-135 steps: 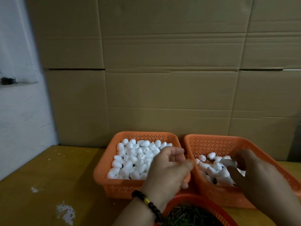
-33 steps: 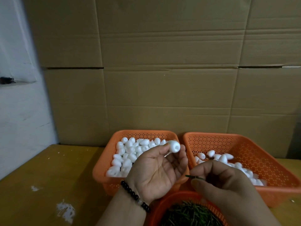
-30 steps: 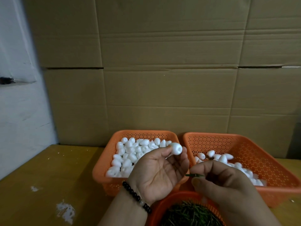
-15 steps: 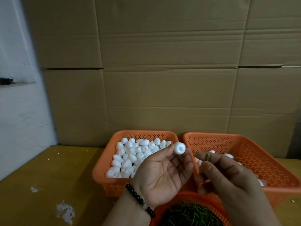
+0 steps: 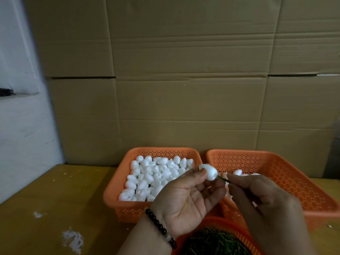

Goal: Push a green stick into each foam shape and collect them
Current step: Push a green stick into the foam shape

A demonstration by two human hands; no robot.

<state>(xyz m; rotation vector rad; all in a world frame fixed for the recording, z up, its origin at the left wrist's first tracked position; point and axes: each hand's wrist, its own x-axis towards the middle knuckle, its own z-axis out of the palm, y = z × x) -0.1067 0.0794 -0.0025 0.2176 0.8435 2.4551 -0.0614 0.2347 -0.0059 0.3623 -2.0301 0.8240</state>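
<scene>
Noted: left hand (image 5: 185, 197) pinching foam shape (image 5: 208, 172) above the baskets by the bench's far edge, narrow end pointing right toward green stick (image 5: 223, 179), pinched in right hand (image 5: 257, 196), tip just beside it, axes roughly in line.

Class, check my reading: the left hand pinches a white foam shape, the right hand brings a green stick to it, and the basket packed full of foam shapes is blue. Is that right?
Not quite: the full basket is orange, not blue, as the head view shows. The rest holds: the left hand pinches the white foam shape, and the right hand brings the green stick to it.
</scene>
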